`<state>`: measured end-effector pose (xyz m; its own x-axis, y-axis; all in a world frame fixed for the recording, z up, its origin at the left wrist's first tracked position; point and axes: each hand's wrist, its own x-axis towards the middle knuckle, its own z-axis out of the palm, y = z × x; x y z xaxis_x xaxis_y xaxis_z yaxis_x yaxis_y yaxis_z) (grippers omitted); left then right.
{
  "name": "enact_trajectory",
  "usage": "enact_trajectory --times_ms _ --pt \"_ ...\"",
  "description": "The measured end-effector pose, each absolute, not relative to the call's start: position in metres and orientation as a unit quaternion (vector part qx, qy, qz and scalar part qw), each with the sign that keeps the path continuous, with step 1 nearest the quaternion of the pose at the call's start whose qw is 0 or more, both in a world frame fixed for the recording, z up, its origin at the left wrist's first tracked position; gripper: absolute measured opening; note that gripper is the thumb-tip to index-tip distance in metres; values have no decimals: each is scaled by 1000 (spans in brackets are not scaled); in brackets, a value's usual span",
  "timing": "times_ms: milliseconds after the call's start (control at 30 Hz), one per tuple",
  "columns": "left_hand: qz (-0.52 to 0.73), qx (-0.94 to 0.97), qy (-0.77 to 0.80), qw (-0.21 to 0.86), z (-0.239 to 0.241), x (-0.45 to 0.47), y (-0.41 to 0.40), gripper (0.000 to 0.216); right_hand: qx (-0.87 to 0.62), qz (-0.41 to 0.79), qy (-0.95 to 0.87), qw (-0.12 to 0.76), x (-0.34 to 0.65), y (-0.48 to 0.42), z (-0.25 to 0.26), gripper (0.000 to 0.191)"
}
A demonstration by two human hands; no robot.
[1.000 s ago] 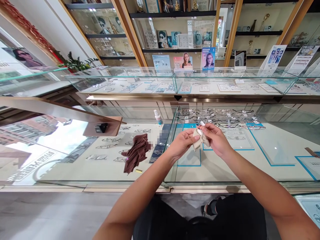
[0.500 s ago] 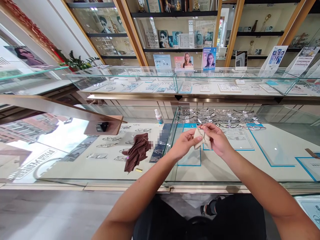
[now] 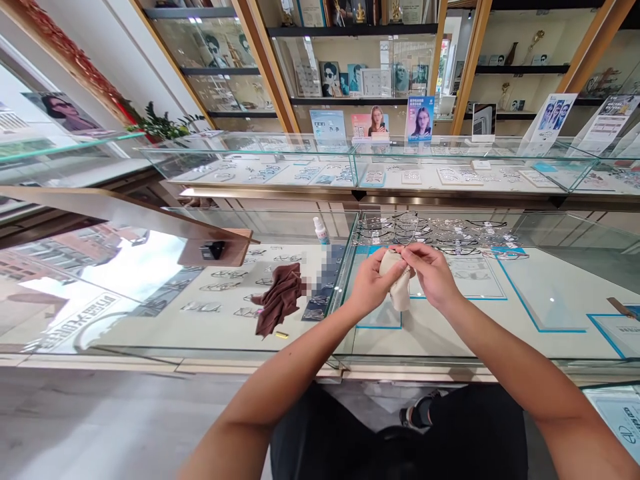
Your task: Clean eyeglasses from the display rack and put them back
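Observation:
Over the glass counter, my left hand [image 3: 371, 283] is closed on a beige cleaning cloth [image 3: 400, 293], its thumb pressing the fabric and a loose end hanging below. My right hand [image 3: 431, 272] pinches beside it, fingertips meeting those of the left at the cloth's top edge. A thin-rimmed pair of eyeglasses [image 3: 407, 230] sticks up from between the fingertips, largely hidden by the fingers and cloth; its outline blends with the frames behind. To the left, a crumpled brown cloth [image 3: 281, 297] lies on the counter, with a small yellow item [image 3: 281, 335] near it.
A white spray bottle [image 3: 321, 230] stands left of my hands. Rows of eyeglass frames [image 3: 470, 233] sit in the display beyond them. A wooden board [image 3: 220, 248] holding a black object [image 3: 212, 250] juts in from the left. Another glass showcase [image 3: 300, 163] runs behind.
The cloth has turned and bunched, and its end now hangs lower. My left fingers have wrapped further round it, while my right fingertips have shifted slightly left. The view has tilted a little.

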<state>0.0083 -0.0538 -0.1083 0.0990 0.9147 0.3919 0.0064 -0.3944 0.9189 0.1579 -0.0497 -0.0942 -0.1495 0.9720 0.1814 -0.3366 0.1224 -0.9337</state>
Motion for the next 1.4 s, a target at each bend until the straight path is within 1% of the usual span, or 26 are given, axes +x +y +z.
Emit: enact_trajectory --times_ms 100,200,300,400,533,633,733,800,867,1033,1133,1200,1300,1400 --pt "581 641 347 362 -86 12 -47 49 -299 548 -513 589 158 -46 -70 31" --pt "625 639 312 321 -56 21 -35 49 -273 478 -553 625 157 -40 -37 25" --pt "676 620 279 286 -26 32 -24 50 -247 411 -590 650 157 -37 -6 28" --pt "708 605 252 264 -6 35 -15 52 -249 364 -608 660 159 -33 14 30" --pt "695 620 224 286 0 25 -6 58 -265 314 -596 690 169 -20 18 38" --pt "661 652 196 316 -4 18 -6 51 -271 256 -606 702 181 -5 11 46" --pt "647 658 195 333 -9 20 -10 45 -288 214 -626 693 187 2 5 53" --pt "657 646 205 331 -12 25 -13 45 -295 215 -633 683 185 -1 4 57" --pt "670 634 218 319 -15 30 -13 48 -287 232 -641 673 181 -7 6 57" --pt "684 627 244 282 -22 40 -10 53 -230 301 -656 652 166 -18 9 33" --pt "691 625 252 261 -25 42 -5 57 -220 354 -629 656 161 -17 6 23" --pt "694 623 254 255 -25 40 -3 60 -217 393 -613 650 161 -14 4 21" --pt "650 664 238 284 -17 31 -2 61 -223 436 -576 654 163 -10 3 21" --pt "553 733 187 351 -9 21 -4 52 -233 462 -538 665 166 -7 5 22"
